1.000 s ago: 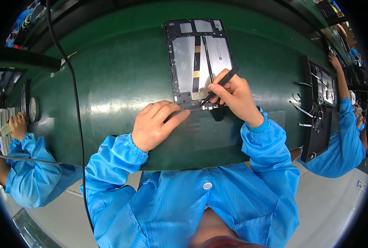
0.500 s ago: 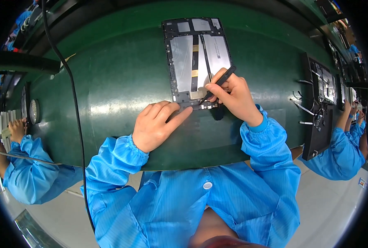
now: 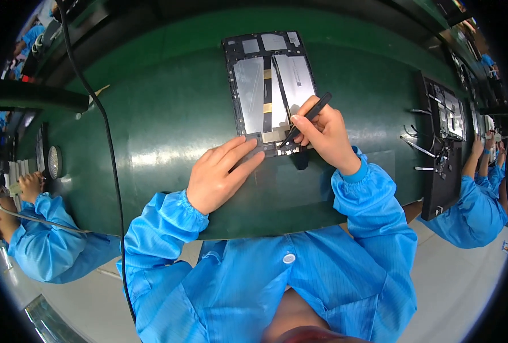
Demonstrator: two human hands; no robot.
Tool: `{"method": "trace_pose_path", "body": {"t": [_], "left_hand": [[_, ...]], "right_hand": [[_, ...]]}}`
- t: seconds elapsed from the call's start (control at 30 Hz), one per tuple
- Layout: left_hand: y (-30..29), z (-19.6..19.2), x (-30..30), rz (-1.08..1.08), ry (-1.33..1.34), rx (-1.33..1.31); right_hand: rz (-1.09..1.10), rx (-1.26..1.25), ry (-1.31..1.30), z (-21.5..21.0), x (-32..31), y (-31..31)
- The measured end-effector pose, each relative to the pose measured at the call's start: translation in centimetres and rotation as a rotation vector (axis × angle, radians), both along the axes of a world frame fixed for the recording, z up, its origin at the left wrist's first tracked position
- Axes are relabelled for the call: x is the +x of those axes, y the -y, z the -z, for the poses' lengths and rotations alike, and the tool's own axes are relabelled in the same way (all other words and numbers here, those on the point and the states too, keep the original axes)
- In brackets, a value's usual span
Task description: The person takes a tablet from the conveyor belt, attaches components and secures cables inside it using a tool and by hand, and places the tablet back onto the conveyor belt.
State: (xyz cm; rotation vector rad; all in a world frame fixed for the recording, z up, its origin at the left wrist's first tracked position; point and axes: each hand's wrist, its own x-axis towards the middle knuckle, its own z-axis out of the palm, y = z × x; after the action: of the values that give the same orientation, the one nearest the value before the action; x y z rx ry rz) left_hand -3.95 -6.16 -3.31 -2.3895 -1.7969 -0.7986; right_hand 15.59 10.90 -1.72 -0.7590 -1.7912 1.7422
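Observation:
An opened tablet (image 3: 250, 94) lies on the green table in front of me, its inside up. It has a black frame, silver plates and a dark ribbon strip with gold tape down the middle. My left hand (image 3: 219, 174) rests at its lower left corner, fingers stretched out and thumb apart, touching the lower edge. In my right hand (image 3: 325, 132) is a pair of slim black tweezers (image 3: 315, 110), held like a pen. The pointed end comes down by the small board (image 3: 288, 150) at the lower edge; whether it grips anything is too small to tell.
A black cable (image 3: 110, 143) hangs across the left side. At the right stands a dark open case (image 3: 440, 188) with loose wires. A round, pale-faced object (image 3: 54, 162) is at the left. Co-workers in blue sleeves sit on both sides.
My left index finger has stretched farther over the tablet's lower corner, away from the thumb. The tweezers' point has shifted slightly toward the small board. The view has shifted slightly.

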Motion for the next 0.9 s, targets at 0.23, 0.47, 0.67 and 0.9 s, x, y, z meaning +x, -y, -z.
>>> {"method": "trace_pose_path", "body": {"t": [0.23, 0.47, 0.67, 0.9], "left_hand": [[-2.4, -0.2, 1.0, 0.053, -0.019, 0.205], [-12.9, 0.2, -1.9, -0.207, -0.081, 0.196], [-22.7, 2.6, -8.6, -0.431, -0.153, 0.281], [-18.9, -14.1, -1.1, -0.084, -0.124, 1.077]], "right_hand": [[0.152, 0.03, -0.226, 1.8, 0.9, -0.1], [0.35, 0.2, -0.284, 3.6, 2.8, -3.1], [0.321, 0.525, -0.049, 3.8, 1.0, -3.2], [0.278, 0.503, 0.021, 3.5, 1.9, -3.7]]}}
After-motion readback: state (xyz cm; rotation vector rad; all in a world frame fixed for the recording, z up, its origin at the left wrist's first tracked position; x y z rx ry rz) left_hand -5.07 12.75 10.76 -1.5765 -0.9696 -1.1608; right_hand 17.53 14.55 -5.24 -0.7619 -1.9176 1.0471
